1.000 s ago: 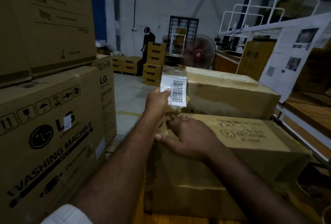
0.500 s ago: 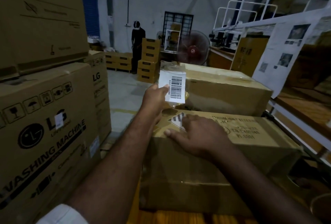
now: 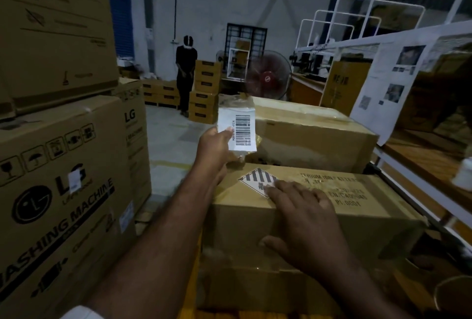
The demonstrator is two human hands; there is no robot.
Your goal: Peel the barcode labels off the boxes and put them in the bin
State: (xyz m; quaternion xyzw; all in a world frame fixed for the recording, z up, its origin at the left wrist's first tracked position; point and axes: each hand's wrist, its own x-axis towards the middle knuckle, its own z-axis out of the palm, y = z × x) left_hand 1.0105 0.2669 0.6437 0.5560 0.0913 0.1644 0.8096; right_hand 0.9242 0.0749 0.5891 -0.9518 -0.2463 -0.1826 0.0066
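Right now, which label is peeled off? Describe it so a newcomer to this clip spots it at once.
Start at the brown carton nearest the camera, under the right hand. Above its far left corner, the left hand pinches a white label in the air. Unlike the striped diamond sticker on the carton top, it carries a black barcode and is held up off it.

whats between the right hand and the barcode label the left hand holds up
Head view: a striped diamond sticker on the near box, which the right hand touches, just below the barcode label.
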